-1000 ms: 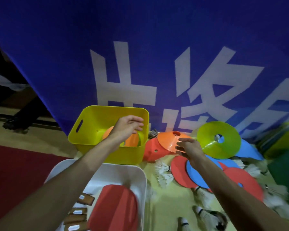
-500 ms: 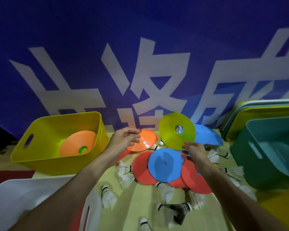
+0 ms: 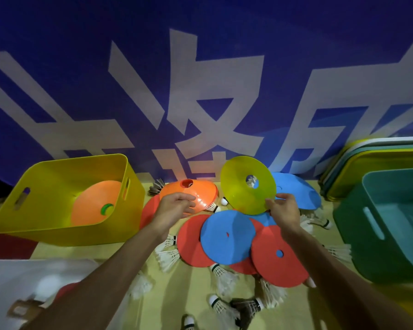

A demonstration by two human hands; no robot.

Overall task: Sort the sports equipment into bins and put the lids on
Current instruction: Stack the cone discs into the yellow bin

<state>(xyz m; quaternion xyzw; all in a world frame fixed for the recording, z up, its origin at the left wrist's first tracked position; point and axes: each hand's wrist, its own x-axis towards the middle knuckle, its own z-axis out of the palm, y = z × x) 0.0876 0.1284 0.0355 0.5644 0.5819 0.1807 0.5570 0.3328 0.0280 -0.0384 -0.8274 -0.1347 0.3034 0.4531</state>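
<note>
A yellow bin (image 3: 45, 222) stands at the left with an orange disc cone (image 3: 93, 203) inside it. My left hand (image 3: 174, 208) rests its fingers on the near edge of another orange cone (image 3: 193, 190) on the floor. My right hand (image 3: 283, 210) grips the lower rim of a yellow-green cone (image 3: 239, 182) that stands tilted on edge. Red (image 3: 277, 258) and blue (image 3: 227, 234) flat discs overlap between my forearms, and several white shuttlecocks (image 3: 167, 256) lie around them.
A teal bin (image 3: 372, 225) stands at the right with a stack of lids (image 3: 367, 158) leaning behind it. A white bin (image 3: 10, 277) holding paddles is at the lower left. A blue banner wall closes the back.
My left hand left the yellow bin, where an orange cone now lies, and reached the orange cone on the floor. My right hand moved up to the yellow-green cone's rim. The view swung right.
</note>
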